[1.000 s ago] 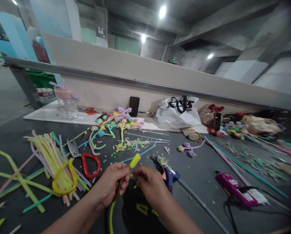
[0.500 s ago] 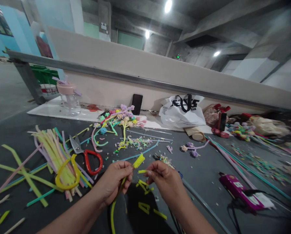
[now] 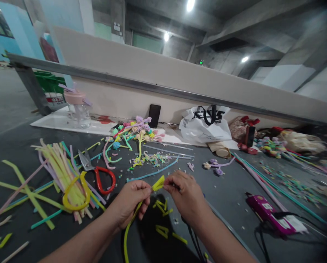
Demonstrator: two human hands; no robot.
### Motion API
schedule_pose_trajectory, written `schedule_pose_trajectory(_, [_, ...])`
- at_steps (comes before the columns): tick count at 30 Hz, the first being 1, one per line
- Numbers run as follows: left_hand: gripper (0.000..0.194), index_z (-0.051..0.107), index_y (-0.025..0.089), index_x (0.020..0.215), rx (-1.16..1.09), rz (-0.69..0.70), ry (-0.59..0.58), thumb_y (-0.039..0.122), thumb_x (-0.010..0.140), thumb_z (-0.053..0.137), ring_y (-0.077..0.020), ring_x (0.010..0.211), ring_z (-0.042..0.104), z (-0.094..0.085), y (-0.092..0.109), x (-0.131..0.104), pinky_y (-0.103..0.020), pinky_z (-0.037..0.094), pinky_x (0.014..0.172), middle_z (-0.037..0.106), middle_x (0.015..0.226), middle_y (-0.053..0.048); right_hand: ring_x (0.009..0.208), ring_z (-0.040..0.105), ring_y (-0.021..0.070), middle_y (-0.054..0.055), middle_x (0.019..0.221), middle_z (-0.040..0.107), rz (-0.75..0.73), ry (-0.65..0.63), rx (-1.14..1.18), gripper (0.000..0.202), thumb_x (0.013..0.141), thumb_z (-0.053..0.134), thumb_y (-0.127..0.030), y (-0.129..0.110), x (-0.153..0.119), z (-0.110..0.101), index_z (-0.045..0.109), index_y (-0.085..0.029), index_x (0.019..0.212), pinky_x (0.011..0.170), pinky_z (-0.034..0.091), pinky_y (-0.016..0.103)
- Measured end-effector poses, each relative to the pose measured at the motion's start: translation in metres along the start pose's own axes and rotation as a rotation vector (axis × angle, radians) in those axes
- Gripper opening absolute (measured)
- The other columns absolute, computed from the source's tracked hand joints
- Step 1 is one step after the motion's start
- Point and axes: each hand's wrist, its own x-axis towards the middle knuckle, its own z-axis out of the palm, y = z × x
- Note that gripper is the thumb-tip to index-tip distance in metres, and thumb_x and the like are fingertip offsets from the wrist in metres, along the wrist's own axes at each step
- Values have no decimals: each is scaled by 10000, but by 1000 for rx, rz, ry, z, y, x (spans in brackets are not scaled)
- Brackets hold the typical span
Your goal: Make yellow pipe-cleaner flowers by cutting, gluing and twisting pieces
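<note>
My left hand is closed in a pinch around a long yellow stem, whose lower end curves down toward the table's near edge. At the stem's top a tuft of short yellow strips sticks out past my fingers. My right hand is also pinched, its fingertips at the tuft, holding a short yellow strip whose end is partly hidden by the fingers. Several loose short yellow strips lie on the dark tabletop below, between my forearms.
On the left, scissors with one red and one yellow handle loop lie across a bundle of pastel strips. Small flower pieces are heaped behind. A purple corded tool lies right; a clear bottle and white bag stand at the back.
My right hand has moved up and slightly left, bringing its short yellow strip against the tuft at the stem's top. My left hand stays nearly in place.
</note>
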Motion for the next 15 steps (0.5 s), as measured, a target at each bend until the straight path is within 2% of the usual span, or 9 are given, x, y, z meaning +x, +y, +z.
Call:
schedule_pose_trajectory(6, [251, 497, 167, 670, 17, -3, 10, 378, 660, 633, -59, 336, 407, 0, -1, 0, -151, 300, 285, 492, 475, 55, 741, 561, 134, -31, 710, 629, -23, -48, -64, 131, 756, 580, -117, 1, 3, 0, 600, -212, 668, 676, 272, 275])
schedule_pose_trajectory(15, [212, 503, 164, 694, 48, -13, 12, 339, 664, 621, -59, 327, 402, 1, 0, 0, -147, 306, 279, 489, 467, 56, 717, 556, 122, -41, 694, 617, 17, -49, -11, 113, 725, 604, -111, 1, 6, 3, 587, -203, 662, 691, 282, 269])
